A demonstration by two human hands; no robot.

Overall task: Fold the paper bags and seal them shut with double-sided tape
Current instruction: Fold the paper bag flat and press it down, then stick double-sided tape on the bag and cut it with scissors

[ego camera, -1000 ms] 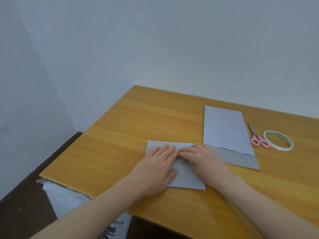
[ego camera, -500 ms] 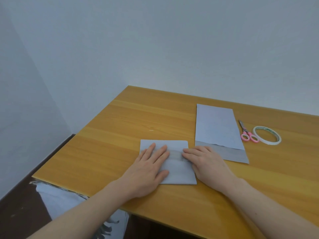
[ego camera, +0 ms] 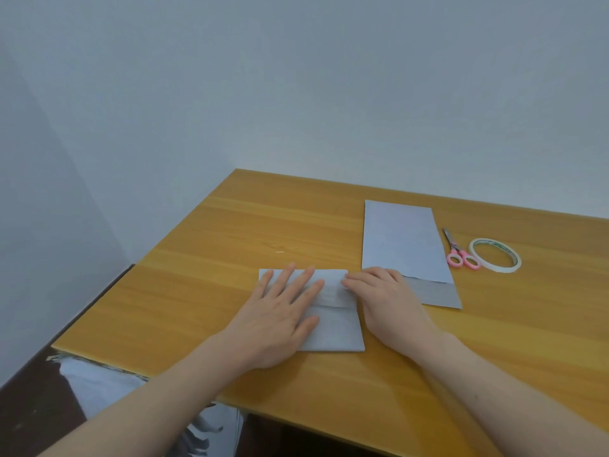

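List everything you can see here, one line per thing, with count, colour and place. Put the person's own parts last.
folded paper bag: one, pale grey-white, near the table's front edge, flap folded down, under both hands.
unfolded paper bag: one, pale grey-white, flat on the table, right of the folded one and reaching further back.
scissors: one pair, pink handles, right of the unfolded bag.
tape roll: one, white, flat on the table right of the scissors.
table: one, orange-brown wood, against the pale wall.
white fabric: one piece, below the table's front left edge.
left hand: one, fingers flat, pressing the folded bag.
right hand: one, fingers pressing the flap's right end.
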